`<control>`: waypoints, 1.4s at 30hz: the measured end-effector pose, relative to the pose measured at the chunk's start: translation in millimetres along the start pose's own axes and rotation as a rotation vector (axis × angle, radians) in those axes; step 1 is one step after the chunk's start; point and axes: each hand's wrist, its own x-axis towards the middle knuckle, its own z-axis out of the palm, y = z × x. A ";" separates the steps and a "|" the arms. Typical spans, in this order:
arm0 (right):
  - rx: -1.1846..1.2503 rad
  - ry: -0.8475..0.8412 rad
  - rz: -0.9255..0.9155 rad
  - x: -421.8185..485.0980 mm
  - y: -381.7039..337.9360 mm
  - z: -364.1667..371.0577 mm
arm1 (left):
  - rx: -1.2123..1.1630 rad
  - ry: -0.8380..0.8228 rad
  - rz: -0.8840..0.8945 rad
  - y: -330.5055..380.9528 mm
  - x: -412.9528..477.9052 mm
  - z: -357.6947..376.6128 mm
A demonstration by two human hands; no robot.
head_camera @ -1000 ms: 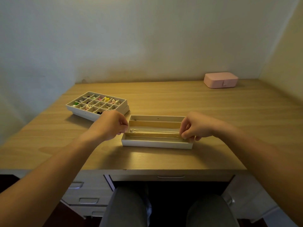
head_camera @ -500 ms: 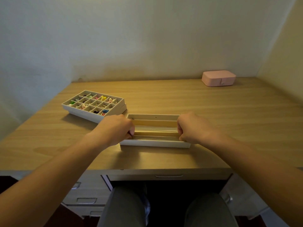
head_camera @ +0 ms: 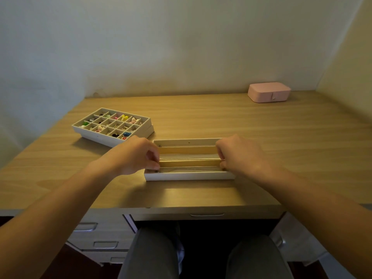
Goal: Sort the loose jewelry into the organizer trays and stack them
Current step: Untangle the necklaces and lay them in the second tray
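Thin chain (head_camera: 189, 158) lies stretched along middle lane of long divided tray (head_camera: 189, 175), front centre of tabletop (head_camera: 261, 137). Left hand (head_camera: 132, 156) at tray's left end, fingers curled, grip clamped on chain end. Right hand (head_camera: 239, 154) at right end, grip pinching other end. Grid tray (head_camera: 94, 135) of colourful small pieces sits atop second tray, near, back left. Pink box (head_camera: 268, 94) well apart, back right.

Dim, warm yellowish light leaves soft shadows on the worktop (head_camera: 201, 117) beside the trays and under the forearms, while wide-angle distortion bends the edges and detail stays slightly soft.
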 end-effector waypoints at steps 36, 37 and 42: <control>0.442 -0.306 0.192 18.2 27.8 6.7 | -0.424 -0.099 -0.476 -11.5 13.7 17.9; 0.458 -0.309 0.195 18.7 28.3 7.2 | -0.431 -0.108 -0.481 -12.4 14.7 17.2; 0.505 -0.335 0.210 22.1 30.5 8.0 | -0.499 -0.146 -0.490 -17.7 16.1 15.2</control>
